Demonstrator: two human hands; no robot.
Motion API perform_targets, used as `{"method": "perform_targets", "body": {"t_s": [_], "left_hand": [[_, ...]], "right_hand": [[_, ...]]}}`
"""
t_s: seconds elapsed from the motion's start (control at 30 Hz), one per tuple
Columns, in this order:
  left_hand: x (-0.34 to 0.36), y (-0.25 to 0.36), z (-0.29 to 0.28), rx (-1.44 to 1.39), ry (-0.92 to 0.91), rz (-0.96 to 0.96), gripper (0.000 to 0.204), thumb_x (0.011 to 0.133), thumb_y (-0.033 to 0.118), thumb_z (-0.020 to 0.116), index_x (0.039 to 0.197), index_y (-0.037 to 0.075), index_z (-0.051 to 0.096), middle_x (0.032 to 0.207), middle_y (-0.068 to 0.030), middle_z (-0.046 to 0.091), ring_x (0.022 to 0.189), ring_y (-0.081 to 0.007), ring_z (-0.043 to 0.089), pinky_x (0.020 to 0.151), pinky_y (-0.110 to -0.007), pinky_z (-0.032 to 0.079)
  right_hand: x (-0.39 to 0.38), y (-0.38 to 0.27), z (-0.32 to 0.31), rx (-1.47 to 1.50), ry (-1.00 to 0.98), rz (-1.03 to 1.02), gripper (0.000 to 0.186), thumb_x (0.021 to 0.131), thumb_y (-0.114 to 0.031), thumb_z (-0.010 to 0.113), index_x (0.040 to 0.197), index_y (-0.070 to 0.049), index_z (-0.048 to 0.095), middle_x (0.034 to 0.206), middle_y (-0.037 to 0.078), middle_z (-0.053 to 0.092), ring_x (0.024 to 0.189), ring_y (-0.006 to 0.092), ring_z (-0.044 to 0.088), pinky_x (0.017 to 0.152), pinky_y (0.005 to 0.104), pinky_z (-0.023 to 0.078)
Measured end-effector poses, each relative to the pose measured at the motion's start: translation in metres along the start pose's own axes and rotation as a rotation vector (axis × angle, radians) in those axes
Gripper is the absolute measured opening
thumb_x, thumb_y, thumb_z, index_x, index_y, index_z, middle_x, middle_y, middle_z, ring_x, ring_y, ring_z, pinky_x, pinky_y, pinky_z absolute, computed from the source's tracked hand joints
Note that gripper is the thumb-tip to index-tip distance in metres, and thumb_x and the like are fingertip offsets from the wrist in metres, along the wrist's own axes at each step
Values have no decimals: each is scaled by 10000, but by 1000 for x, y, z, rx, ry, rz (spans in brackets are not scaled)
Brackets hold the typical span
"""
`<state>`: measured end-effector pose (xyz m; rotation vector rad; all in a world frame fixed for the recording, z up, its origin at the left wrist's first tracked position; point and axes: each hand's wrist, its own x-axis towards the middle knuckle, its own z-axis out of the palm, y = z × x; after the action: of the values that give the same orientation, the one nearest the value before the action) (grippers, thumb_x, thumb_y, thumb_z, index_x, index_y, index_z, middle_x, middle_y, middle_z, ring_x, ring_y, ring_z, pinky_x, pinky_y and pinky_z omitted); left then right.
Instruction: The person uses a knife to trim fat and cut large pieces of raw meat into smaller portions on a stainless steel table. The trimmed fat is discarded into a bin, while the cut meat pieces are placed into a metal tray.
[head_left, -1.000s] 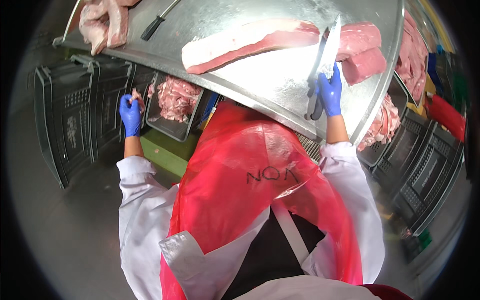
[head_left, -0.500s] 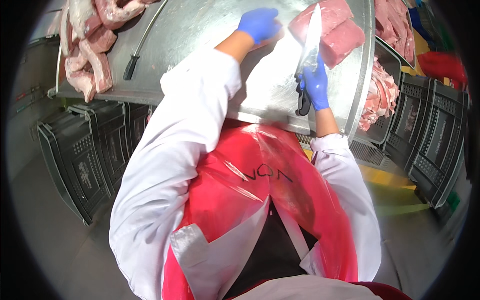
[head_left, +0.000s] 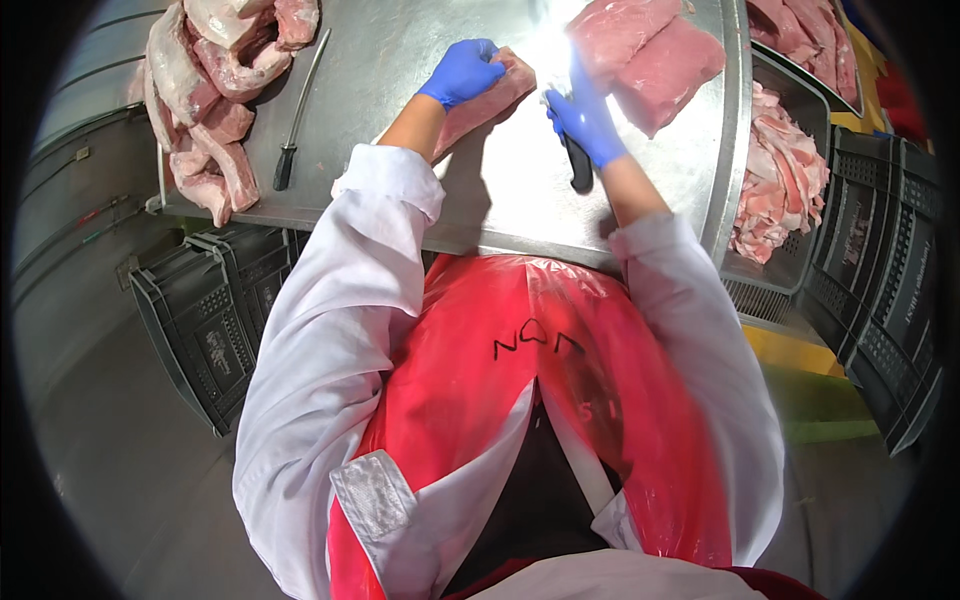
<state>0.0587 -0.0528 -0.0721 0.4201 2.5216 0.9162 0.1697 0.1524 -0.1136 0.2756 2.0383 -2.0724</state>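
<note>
My left hand [head_left: 462,72], in a blue glove, has its fingers curled over a long pink strip of meat [head_left: 475,115] lying on the steel table, partly hidden by my forearm. My right hand [head_left: 590,125], also gloved, grips a knife [head_left: 578,165] with a black handle; its blade points away from me and is lost in glare. Just beyond it, to the right, lie two pink slabs of meat [head_left: 670,80]. A sharpening steel [head_left: 305,95] with a black handle rests left of my left hand.
Fatty cuts [head_left: 190,90] are heaped at the table's [head_left: 380,40] left end. Beside the right edge stand a bin of trimmings [head_left: 775,180] and a tray of meat slices [head_left: 800,40]. Grey crates [head_left: 215,330] [head_left: 865,280] flank me below, and my red apron [head_left: 460,380] meets the table's front.
My left hand has come up from beside the lower bins onto the meat strip. My right hand, with the knife, has moved left toward the middle of the table.
</note>
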Motion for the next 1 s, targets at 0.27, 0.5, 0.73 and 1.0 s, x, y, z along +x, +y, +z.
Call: {"method": "perform_targets", "body": {"t_s": [0.27, 0.5, 0.73, 1.0], "left_hand": [[-4, 12, -11, 57, 121, -6, 385, 849, 364, 706, 924, -13, 717, 798, -181, 687, 728, -313, 640, 709, -409, 522], [0, 36, -15, 30, 122, 153, 230, 842, 211, 624, 801, -13, 657, 663, -198, 640, 592, -298, 633, 611, -431, 512], [25, 9, -23, -1, 82, 171, 293, 859, 242, 615, 708, -7, 644, 590, -136, 594, 560, -216, 567, 553, -398, 467], [19, 40, -66, -23, 17, 150, 272, 848, 217, 626, 697, -8, 650, 594, -108, 598, 568, -153, 547, 535, -365, 449]], "right_hand": [[-31, -8, 2, -162, -294, 34, 773, 940, -111, 561, 1622, -204, 211, 738, 96, 639, 548, 136, 582, 555, 305, 529], [18, -24, 32, -70, -255, 54, 775, 923, -168, 541, 1622, -196, 206, 771, 113, 650, 587, 165, 607, 604, 326, 550], [-9, -28, 43, -97, -358, 116, 794, 927, -161, 511, 1633, -219, 151, 775, 105, 642, 604, 152, 616, 587, 311, 546], [-50, -17, 62, -12, -399, 133, 759, 914, -155, 543, 1595, -63, 219, 740, 108, 631, 592, 168, 608, 588, 311, 540]]}}
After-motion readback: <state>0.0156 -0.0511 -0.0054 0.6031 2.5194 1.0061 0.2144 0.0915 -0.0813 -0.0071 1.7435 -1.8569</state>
